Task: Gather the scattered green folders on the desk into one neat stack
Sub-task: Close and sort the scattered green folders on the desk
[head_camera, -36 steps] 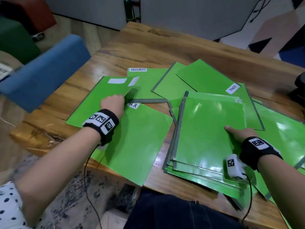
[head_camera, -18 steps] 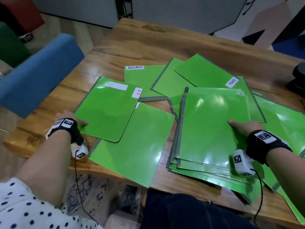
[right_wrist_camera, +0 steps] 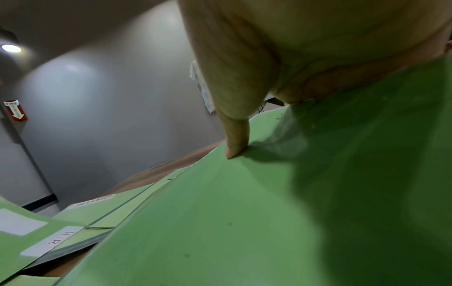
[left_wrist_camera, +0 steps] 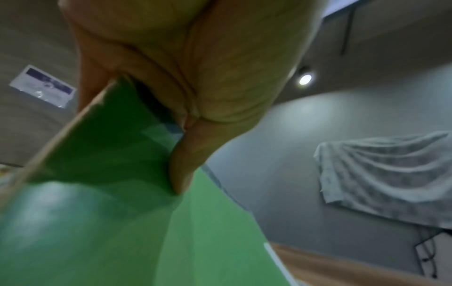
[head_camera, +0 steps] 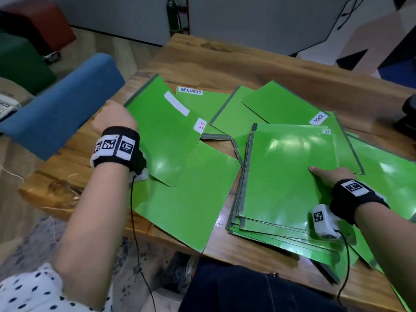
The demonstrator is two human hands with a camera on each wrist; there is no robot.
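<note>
Green folders lie spread over the wooden desk [head_camera: 225, 61]. My left hand [head_camera: 117, 120] grips the left edge of the H.R folder [head_camera: 164, 136], which is lifted and tilted; in the left wrist view the thumb [left_wrist_camera: 183, 170] lies across the H.R folder [left_wrist_camera: 122, 222]. Under it lies another loose folder [head_camera: 191, 203]. At the right a stack of several folders [head_camera: 288, 176] rests near the front edge, and my right hand [head_camera: 326, 174] holds its right side, thumb [right_wrist_camera: 234, 135] on the stack's top cover [right_wrist_camera: 244, 212]. The SECURITY folder [head_camera: 202, 102] and ADMIN folder [head_camera: 281, 104] lie behind.
A blue chair back [head_camera: 60, 104] stands close to the desk's left edge beside my left hand. A dark object [head_camera: 408, 115] sits at the far right edge. More green folders [head_camera: 387, 181] lie under and right of the stack. Bare wood shows along the desk's far side.
My left hand slid from the H.R folder's top to its left edge, took hold and lifted it, tilting it up. The right hand stayed on the stack.
</note>
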